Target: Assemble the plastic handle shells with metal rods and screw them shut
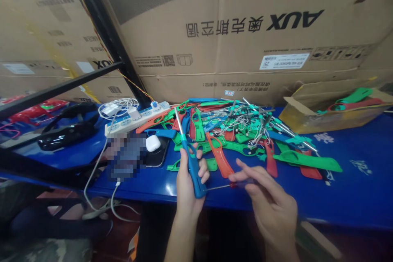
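My left hand [186, 184] is wrapped round a blue long-necked gas lighter [194, 172], its metal tube pointing up and away from me. In my right hand [270, 200] is a screwdriver [235, 184] with a red, partly hidden handle. Its thin shaft reaches left to the lower end of the lighter's handle; whether the tip sits in a screw is too small to tell. Just beyond both hands lies a heap of loose lighter parts: an orange handle shell [219, 155], green shells [307, 159], metal tubes and thin white wires.
A cardboard box [331, 110] holding green and red shells stands at the right. To the left are a power strip [138, 118] with chargers, a white earbud case [152, 143] on a phone, and cables. Large cartons [227, 61] wall off the back; a black metal frame [101, 20] rises at left.
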{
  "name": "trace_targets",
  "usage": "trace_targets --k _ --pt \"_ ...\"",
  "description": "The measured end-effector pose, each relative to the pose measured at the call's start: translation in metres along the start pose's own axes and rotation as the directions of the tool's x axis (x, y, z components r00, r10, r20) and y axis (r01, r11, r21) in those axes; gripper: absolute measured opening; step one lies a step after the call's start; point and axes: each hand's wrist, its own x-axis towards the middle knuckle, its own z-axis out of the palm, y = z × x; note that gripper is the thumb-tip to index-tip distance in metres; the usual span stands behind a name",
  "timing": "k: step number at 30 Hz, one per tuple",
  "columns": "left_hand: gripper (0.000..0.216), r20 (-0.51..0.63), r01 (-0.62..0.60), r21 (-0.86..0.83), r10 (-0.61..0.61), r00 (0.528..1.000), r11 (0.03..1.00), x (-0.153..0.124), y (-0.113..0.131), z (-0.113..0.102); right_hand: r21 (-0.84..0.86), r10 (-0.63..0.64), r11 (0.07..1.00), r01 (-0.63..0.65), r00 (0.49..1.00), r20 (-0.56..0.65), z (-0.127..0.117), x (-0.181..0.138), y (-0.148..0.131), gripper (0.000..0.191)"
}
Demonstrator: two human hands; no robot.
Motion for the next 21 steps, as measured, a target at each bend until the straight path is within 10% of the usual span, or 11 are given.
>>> trace_targets --k 4,21 --pt "0.036 -0.006 0.002 0.004 -0.002 1.000 1.000 -0.0001 0.0005 0.0003 -0.070 -0.088 0.994 0.080 0.990 -0.114 0.0053 0.0046 -0.0005 0.023" --pt "0.037 -0.007 -0.001 -0.006 0.001 1.000 1.000 -0.0008 0.0006 0.0010 -0.049 0.081 0.996 -0.078 0.995 0.058 0.0005 -0.0040 -0.0028 0.042"
